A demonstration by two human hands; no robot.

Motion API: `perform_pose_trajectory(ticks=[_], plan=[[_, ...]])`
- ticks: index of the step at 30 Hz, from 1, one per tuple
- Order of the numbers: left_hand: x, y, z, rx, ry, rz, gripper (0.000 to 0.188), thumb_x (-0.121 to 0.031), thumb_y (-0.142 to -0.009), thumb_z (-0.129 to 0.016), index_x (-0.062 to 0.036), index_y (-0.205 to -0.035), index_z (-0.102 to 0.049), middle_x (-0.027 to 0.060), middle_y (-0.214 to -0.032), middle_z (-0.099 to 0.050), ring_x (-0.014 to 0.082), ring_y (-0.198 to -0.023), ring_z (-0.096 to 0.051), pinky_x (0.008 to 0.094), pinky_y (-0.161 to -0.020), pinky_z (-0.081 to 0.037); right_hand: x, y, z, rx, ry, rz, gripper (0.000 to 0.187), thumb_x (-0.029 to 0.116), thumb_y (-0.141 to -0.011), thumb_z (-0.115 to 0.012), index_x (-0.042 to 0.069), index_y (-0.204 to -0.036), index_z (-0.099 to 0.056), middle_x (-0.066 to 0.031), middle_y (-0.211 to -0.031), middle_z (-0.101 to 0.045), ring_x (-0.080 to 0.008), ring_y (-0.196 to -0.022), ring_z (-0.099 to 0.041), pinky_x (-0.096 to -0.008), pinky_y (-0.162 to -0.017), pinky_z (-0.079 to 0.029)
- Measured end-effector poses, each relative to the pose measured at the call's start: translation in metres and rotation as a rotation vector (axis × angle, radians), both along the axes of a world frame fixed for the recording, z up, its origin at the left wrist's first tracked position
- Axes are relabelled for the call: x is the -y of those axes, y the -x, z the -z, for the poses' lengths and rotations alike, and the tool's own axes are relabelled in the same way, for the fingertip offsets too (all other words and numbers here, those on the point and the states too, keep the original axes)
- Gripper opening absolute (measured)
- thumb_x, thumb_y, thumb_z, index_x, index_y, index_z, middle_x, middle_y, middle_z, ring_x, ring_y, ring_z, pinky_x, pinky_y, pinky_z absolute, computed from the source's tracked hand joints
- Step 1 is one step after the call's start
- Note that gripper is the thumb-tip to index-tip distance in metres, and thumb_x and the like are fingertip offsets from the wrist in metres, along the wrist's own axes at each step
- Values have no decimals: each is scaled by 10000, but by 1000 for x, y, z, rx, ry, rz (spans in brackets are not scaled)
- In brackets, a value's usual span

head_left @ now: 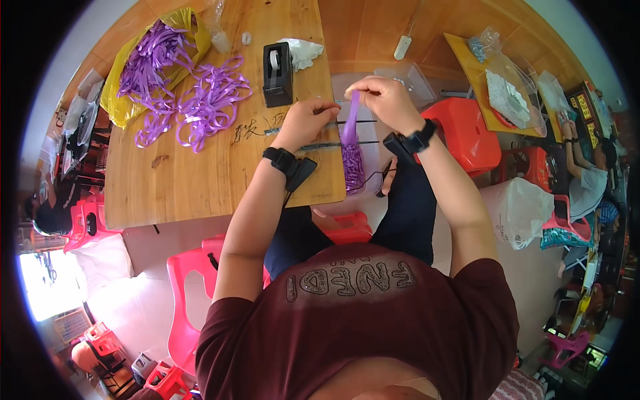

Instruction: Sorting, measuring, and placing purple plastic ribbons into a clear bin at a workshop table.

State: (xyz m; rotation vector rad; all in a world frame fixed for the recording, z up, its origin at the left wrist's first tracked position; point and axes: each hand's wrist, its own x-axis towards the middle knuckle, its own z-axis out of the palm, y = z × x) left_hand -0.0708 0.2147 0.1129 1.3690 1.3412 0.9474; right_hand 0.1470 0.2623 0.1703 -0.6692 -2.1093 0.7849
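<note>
Above the table's right edge, my right hand [387, 100] pinches a purple ribbon [354, 119], which hangs down from the fingertips. My left hand [309, 122] is closed with its fingertips together beside the ribbon; what they hold, if anything, is too small to make out. Two thin dark rods [357, 143] stick out past the table edge, close to the ribbon and below my hands. Under them, a mass of small purple ribbon pieces [353, 170] lies in a clear plastic bin [371, 175].
On the wooden table [167, 193], a yellow plastic bag [115, 100] spills purple ribbon, with loose ribbon [210, 100] beside it. A black tape dispenser [277, 87] stands near crumpled white plastic [303, 53]. To the right is a red stool [463, 133]. Other people sit farther off.
</note>
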Motion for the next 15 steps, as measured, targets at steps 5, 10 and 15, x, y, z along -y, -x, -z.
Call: perform_pose_trajectory(ticks=[5, 10, 15], plan=[[2, -2, -4, -83, -114, -22, 266, -219, -906, -697, -1, -1057, -726, 61, -861, -718, 106, -794, -645, 259, -732, -510, -47, 1, 60, 14, 430, 105, 167, 152, -940, -667, 33, -1026, -746, 12, -801, -686, -68, -756, -615, -226, -684, -493], [4, -5, -12, -133, -106, -23, 273, -219, -902, -724, 18, -1037, -721, 36, -866, -716, 85, -792, -630, 237, -732, -503, -56, 8, 73, 71, 558, 101, 198, 206, -897, -684, 41, -985, -748, -1, -793, -681, -59, -704, -589, -230, -589, -453], [7, -7, -16, -174, -127, -48, 270, -236, -892, -742, 0, -1022, -726, 17, -815, -692, 73, -740, -603, 245, -693, -498, -58, 13, 75, 166, 553, 60, 212, 233, -899, -678, 44, -968, -747, 0, -775, -675, -72, -695, -590, -238, -591, -461]])
